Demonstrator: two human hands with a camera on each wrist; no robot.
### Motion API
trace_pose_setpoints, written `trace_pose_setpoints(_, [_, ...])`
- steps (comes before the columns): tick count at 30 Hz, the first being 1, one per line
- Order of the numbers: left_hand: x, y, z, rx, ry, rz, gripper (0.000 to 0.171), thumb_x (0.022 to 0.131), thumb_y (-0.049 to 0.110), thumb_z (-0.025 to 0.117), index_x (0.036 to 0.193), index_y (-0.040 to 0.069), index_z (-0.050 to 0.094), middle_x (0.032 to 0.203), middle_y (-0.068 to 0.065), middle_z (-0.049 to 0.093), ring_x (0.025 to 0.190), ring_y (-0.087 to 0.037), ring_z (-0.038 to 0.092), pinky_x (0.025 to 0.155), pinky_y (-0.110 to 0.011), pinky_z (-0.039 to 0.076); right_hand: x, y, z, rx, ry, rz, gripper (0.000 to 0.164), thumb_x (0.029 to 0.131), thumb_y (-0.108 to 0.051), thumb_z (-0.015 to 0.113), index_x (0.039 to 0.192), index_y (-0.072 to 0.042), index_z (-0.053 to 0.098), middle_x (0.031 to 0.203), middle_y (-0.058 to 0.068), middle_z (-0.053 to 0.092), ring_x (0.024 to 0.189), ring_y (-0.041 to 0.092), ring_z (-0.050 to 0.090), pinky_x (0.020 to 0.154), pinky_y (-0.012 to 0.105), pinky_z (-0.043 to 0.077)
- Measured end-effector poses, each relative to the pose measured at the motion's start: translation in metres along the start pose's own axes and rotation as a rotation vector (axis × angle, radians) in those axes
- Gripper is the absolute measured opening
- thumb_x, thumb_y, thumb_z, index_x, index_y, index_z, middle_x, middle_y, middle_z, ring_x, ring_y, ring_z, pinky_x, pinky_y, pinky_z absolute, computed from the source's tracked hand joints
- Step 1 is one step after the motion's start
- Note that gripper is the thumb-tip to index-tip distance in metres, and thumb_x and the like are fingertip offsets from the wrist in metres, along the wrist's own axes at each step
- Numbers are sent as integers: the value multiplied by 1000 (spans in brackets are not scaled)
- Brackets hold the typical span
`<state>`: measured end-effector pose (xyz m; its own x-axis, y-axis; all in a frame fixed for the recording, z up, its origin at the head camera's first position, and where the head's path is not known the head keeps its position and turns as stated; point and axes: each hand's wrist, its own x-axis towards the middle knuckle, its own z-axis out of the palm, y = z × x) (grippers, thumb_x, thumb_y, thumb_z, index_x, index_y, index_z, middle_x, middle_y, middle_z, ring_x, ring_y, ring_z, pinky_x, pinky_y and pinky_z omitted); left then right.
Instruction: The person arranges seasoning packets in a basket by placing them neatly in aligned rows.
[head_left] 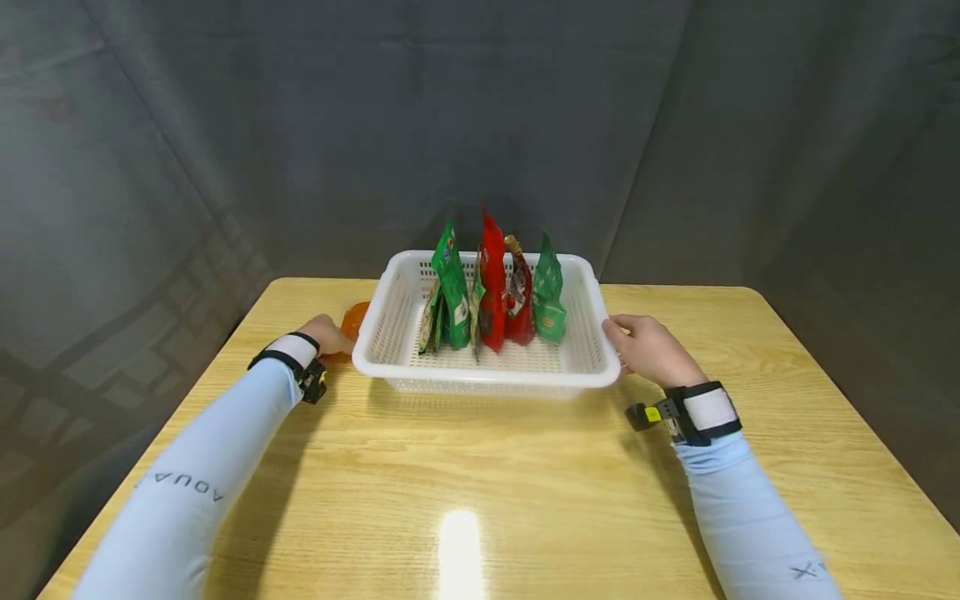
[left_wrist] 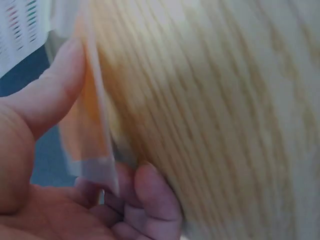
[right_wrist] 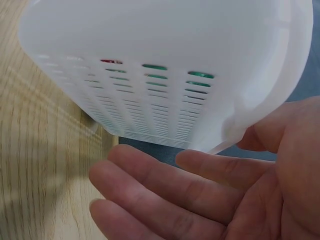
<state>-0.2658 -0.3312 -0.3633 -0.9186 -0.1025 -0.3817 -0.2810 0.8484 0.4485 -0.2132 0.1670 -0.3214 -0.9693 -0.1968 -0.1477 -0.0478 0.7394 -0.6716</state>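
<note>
My left hand (head_left: 327, 335) pinches an orange packet (head_left: 356, 321) beside the left end of a white plastic basket (head_left: 491, 379). In the left wrist view, the thumb lies along the orange packet (left_wrist: 89, 120), which has a clear plastic border, and the other fingers curl at its lower end. My right hand (head_left: 651, 348) grips the basket's right rim between thumb and index finger. Its other fingers extend loosely below the slotted wall (right_wrist: 150, 95) in the right wrist view. Inside the basket stand a green packet (head_left: 452, 292), a red packet (head_left: 492, 279), a dark red packet (head_left: 519, 292) and another green packet (head_left: 549, 292).
A light wooden table (head_left: 390, 492) lies under the basket and both arms. Dark grey cloth (head_left: 480, 108) hangs behind the table and along its sides. Thinner packets (head_left: 431, 317) lean beside the left green one in the basket.
</note>
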Motion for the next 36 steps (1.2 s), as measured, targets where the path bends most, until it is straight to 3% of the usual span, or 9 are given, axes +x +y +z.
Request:
trace_pose_setpoints(4, [-2, -13, -3, -226, 48, -18, 36, 84, 19, 79, 97, -6, 57, 84, -10, 49, 68, -20, 48, 55, -28, 47, -1, 0, 1, 3, 3, -12, 63, 107, -43, 36, 147, 5, 41, 117, 22, 65, 89, 27, 66, 79, 42, 53])
trace_pose_setpoints(8, [-14, -23, -6, -435, 149, -36, 52, 85, 14, 79, 123, -7, 51, 112, -18, 52, 76, -21, 56, 61, -29, 54, -1, 1, 1, 5, 6, -19, 61, 107, -42, 35, 146, 5, 43, 114, 22, 66, 87, 26, 67, 79, 44, 54])
trace_pose_setpoints(10, [-20, -26, -8, -506, 202, -40, 56, 85, 14, 78, 128, -6, 50, 120, -20, 52, 72, -20, 59, 61, -29, 55, -2, 1, 1, 7, 3, -23, 62, 107, -42, 35, 146, 5, 42, 113, 22, 66, 86, 25, 67, 78, 43, 54])
trace_pose_setpoints(16, [-40, -27, -17, -598, 336, 28, 56, 89, 16, 74, 137, -4, 53, 116, -21, 57, 55, -15, 60, 63, -34, 57, -2, 1, 0, 2, 6, -32, 61, 107, -42, 35, 144, 6, 45, 110, 20, 67, 82, 23, 66, 75, 40, 53])
trace_pose_setpoints(20, [-48, -24, -22, -634, 381, 71, 46, 92, 13, 71, 133, -4, 58, 109, -19, 59, 56, -13, 62, 62, -31, 58, -1, 2, 0, -5, 8, -35, 60, 107, -41, 35, 144, 6, 45, 110, 20, 67, 82, 24, 66, 74, 39, 53])
trace_pose_setpoints(25, [-50, -23, -23, -681, 367, 72, 31, 95, 13, 67, 116, -7, 58, 123, -20, 53, 65, -15, 64, 66, -32, 59, 0, 3, 1, -13, 13, -33, 60, 107, -41, 34, 144, 5, 45, 110, 20, 67, 82, 25, 65, 71, 37, 52])
trace_pose_setpoints(31, [-49, -30, -21, -734, 291, 45, 47, 100, 14, 60, 141, -5, 45, 139, -28, 45, 64, -17, 69, 69, -36, 59, 0, 1, 2, -10, 11, -36, 60, 107, -41, 35, 143, 6, 46, 108, 20, 67, 82, 24, 64, 70, 36, 52])
trace_pose_setpoints(36, [-50, -33, -23, -780, 253, 63, 51, 106, 18, 47, 151, 1, 32, 142, -29, 45, 75, -28, 73, 69, -40, 59, 0, 0, 2, -7, 8, -40, 60, 107, -41, 35, 143, 6, 45, 109, 20, 67, 83, 24, 65, 72, 38, 54])
